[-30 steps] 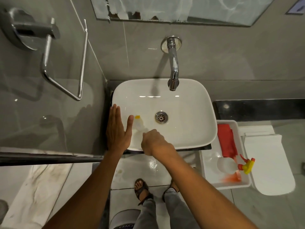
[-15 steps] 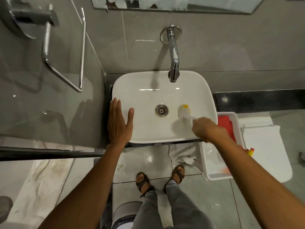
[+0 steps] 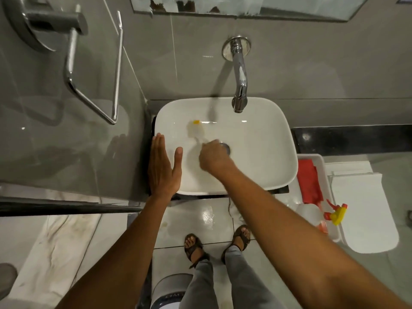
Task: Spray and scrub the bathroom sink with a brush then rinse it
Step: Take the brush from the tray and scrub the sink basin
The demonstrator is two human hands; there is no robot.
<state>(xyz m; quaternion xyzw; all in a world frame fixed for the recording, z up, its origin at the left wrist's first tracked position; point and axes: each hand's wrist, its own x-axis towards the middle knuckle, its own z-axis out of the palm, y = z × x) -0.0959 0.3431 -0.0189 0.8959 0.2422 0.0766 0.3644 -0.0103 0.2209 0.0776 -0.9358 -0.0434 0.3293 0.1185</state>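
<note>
A white rectangular sink (image 3: 263,152) sits under a chrome wall tap (image 3: 239,85). My right hand (image 3: 214,157) is closed around the handle of a brush (image 3: 196,129) with a pale head and a yellow tip. The brush head rests on the basin's back left part and looks blurred. My right hand covers most of the drain (image 3: 226,147). My left hand (image 3: 163,168) lies flat and open on the sink's left rim, fingers pointing away from me. A spray bottle (image 3: 318,212) with a red and yellow trigger lies in a white tray at the right.
The white tray (image 3: 323,161) beside the sink also holds a red cloth (image 3: 308,181). A white toilet lid (image 3: 365,210) is at the far right. A glass panel with a chrome towel bar (image 3: 93,70) stands left. A bin (image 3: 169,291) stands by my sandalled feet.
My right hand swept the brush from the basin's front left to the right side, then back to the back left. My left hand stayed flat on the rim.
</note>
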